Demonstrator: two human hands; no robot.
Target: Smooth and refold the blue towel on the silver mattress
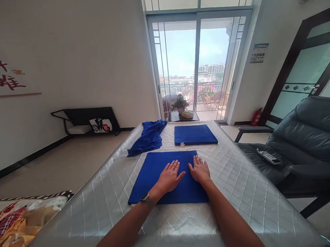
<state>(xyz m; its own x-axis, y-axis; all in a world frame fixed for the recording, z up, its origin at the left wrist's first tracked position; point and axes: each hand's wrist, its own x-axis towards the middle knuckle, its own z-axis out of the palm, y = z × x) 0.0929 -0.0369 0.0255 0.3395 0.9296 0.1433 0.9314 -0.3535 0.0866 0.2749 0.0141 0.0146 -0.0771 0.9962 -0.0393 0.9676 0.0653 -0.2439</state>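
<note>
A blue cloth point(148, 178), folded into a flat rectangle, lies on the silver quilted mattress point(233, 186) in front of me. My left hand point(171, 176) rests flat on its middle, fingers stretched out and thumb apart. Near the cloth's right edge my right hand point(199, 169) also lies flat, with fingers spread. Neither hand grips anything. Beyond it is a neat stack of folded blue cloth point(195, 134) with a small white tag at its front edge. A crumpled blue cloth point(150, 135) lies at the far left of the mattress.
To the right stands a dark armchair point(314, 127) with a power strip point(268, 157) on its seat. A small table point(172, 117) with a potted plant point(179, 103) is past the mattress's far end. Patterned fabrics point(18, 222) lie at lower left. A black rack point(90, 116) sits by the wall.
</note>
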